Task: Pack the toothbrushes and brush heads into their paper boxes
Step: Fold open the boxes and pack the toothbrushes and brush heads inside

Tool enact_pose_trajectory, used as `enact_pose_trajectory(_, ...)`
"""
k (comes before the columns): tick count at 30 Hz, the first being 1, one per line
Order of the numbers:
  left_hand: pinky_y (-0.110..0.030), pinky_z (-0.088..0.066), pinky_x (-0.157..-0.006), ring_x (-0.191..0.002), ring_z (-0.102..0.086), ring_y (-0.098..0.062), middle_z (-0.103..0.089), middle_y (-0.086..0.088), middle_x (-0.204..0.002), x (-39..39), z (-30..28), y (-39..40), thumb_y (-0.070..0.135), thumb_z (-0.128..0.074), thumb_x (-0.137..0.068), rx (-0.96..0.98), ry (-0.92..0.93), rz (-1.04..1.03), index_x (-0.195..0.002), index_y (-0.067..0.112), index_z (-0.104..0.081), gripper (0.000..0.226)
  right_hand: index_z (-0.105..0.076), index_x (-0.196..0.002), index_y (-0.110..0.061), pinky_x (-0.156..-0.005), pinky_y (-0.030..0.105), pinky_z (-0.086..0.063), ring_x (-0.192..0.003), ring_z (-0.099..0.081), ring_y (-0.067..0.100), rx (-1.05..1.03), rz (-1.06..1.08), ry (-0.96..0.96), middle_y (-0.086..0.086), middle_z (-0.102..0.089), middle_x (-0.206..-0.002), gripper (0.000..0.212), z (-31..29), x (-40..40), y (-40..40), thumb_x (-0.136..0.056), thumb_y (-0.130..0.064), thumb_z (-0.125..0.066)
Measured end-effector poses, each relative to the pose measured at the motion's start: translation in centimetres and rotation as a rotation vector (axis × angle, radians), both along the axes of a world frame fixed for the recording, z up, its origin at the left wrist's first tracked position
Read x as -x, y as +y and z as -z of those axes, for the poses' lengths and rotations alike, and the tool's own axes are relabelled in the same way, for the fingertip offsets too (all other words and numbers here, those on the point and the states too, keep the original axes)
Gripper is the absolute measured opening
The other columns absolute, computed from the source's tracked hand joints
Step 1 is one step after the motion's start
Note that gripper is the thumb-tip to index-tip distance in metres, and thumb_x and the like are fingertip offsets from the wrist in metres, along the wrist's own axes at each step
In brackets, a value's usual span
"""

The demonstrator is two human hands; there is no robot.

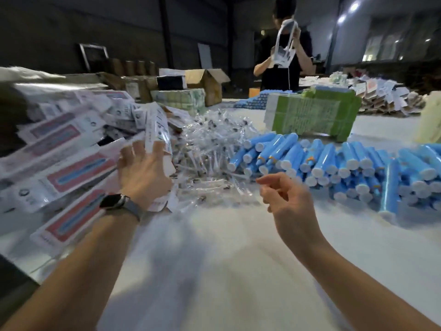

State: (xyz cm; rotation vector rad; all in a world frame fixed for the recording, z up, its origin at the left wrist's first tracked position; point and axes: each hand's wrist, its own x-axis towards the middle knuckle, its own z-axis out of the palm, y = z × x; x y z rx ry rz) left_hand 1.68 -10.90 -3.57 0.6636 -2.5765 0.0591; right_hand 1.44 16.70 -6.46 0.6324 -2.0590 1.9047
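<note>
My left hand (143, 173) holds an upright white paper box (156, 130) between its fingers, over the left of the white table (214, 259); the box's bottom flap hangs open. A sloping pile of packed white boxes with pink windows (62, 163) lies left of it. Clear-wrapped brush heads (210, 149) are heaped in the middle. Blue toothbrush handles with white caps (346, 163) are stacked at the right. My right hand (286, 194) hovers over the table before the handles, its fingers loosely curled, holding nothing.
A green wrapped bundle of flat boxes (312, 111) stands behind the handles. Cardboard cartons (207, 82) and more bundles sit at the back left. A person in black (284, 68) stands across the table. Loose paper packaging (386, 96) piles up at the far right.
</note>
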Motion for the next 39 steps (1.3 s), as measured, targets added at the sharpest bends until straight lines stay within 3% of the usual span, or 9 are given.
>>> enact_pose_trajectory(2, -0.053, -0.031, -0.104, -0.127, -0.029, -0.039, -0.039, -0.014, -0.137, -0.6, 0.5, -0.5, 0.02, -0.063, -0.081, -0.017, -0.076, -0.06, -0.138, 0.03, -0.029, 0.067, -0.069, -0.084, -0.031, -0.069, 0.028, -0.048, -0.069, -0.057, 0.006, -0.008, -0.002, -0.026, -0.014, -0.064, -0.07, 0.015, 0.3, -0.1, 0.0, -0.076, -0.031, -0.056)
enact_pose_trajectory(6, -0.053, -0.042, -0.1, -0.122, -0.047, -0.039, -0.044, -0.012, -0.14, -0.8, 1.1, -0.4, -0.003, -0.056, -0.084, -0.017, 0.006, 0.056, -0.14, 0.025, -0.044, 0.063, -0.07, -0.085, -0.031, -0.071, 0.029, -0.05, -0.07, -0.058, 0.007, -0.042, -0.021, -0.033, -0.015, -0.064, -0.07, 0.017, 0.6, -0.2, 0.0, -0.076, -0.031, -0.055)
enact_pose_trajectory(13, -0.046, -0.05, -0.078, -0.112, -0.045, -0.028, -0.051, -0.003, -0.121, -1.5, 1.2, -0.8, 0.007, -0.061, -0.088, -0.051, 0.166, 0.096, -0.117, 0.021, -0.057, 0.032, -0.071, -0.082, -0.032, -0.068, 0.032, -0.05, -0.069, -0.058, 0.012, -0.055, -0.056, -0.028, -0.01, -0.064, -0.069, 0.016, 0.9, -0.3, 0.0, -0.076, -0.03, -0.056)
enact_pose_trajectory(21, -0.036, -0.039, -0.066, -0.09, -0.041, -0.024, -0.058, -0.01, -0.111, 0.3, 1.2, -0.2, -0.012, -0.056, -0.082, -0.014, 0.215, 0.246, -0.098, 0.013, -0.059, 0.03, -0.07, -0.083, -0.034, -0.066, 0.035, -0.049, -0.068, -0.059, 0.016, -0.067, -0.064, -0.021, -0.005, -0.065, -0.07, 0.017, 1.3, 0.1, 0.2, -0.075, -0.029, -0.057)
enact_pose_trajectory(28, -0.022, -0.032, -0.056, -0.075, -0.049, -0.022, -0.048, -0.004, -0.087, 0.1, -1.0, 4.1, -0.023, -0.056, -0.077, -0.013, 0.279, 0.603, -0.079, 0.007, -0.056, 0.031, -0.07, -0.085, -0.034, -0.066, 0.034, -0.05, -0.069, -0.058, 0.013, -0.099, -0.048, -0.009, -0.007, -0.065, -0.071, 0.014, 1.2, 0.2, 0.5, -0.08, -0.025, -0.06)
enact_pose_trajectory(31, -0.021, -0.042, -0.061, -0.076, -0.049, -0.012, -0.048, 0.002, -0.084, -0.9, -3.2, 9.6, -0.023, -0.055, -0.071, -0.148, 0.393, 0.822, -0.075, 0.019, -0.051, 0.042, -0.066, -0.095, -0.042, -0.068, 0.027, -0.051, -0.077, -0.059, 0.005, -0.106, -0.042, 0.006, -0.016, -0.064, -0.082, 0.021, 0.4, 0.5, 0.9, -0.075, -0.035, -0.063)
enact_pose_trajectory(33, -0.016, -0.039, -0.061, -0.07, -0.043, -0.003, -0.046, 0.007, -0.08, -1.6, -5.1, 13.5, -0.018, -0.055, -0.065, -0.295, 0.468, 0.98, -0.07, 0.028, -0.046, 0.047, -0.056, -0.117, -0.048, -0.076, 0.021, -0.051, -0.097, -0.059, -0.001, -0.14, -0.104, 0.019, -0.022, -0.062, -0.103, 0.047, -0.2, 0.6, 1.2, -0.073, -0.039, -0.07)
enact_pose_trajectory(36, -0.013, -0.035, -0.061, -0.067, -0.043, -0.002, -0.047, 0.006, -0.076, -2.1, -7.0, 18.3, -0.011, -0.052, -0.059, -0.544, 0.592, 1.186, -0.066, 0.032, -0.043, 0.045, -0.048, -0.134, -0.028, -0.094, 0.043, -0.052, -0.119, -0.058, 0.012, -0.093, -0.24, -0.001, -0.004, -0.062, -0.124, 0.076, -0.6, 0.9, 1.4, -0.066, -0.034, -0.081)
enact_pose_trajectory(39, -0.026, -0.042, -0.059, -0.067, -0.046, -0.007, -0.047, 0.006, -0.073, -1.7, -7.2, 21.2, -0.02, -0.053, -0.063, -0.817, 0.716, 1.269, -0.068, 0.025, -0.046, 0.045, -0.047, -0.13, -0.01, -0.087, 0.044, -0.055, -0.106, -0.065, 0.025, 0.093, -0.312, -0.033, 0.013, -0.067, -0.108, 0.07, -1.2, 1.3, 2.0, -0.067, -0.007, -0.076)
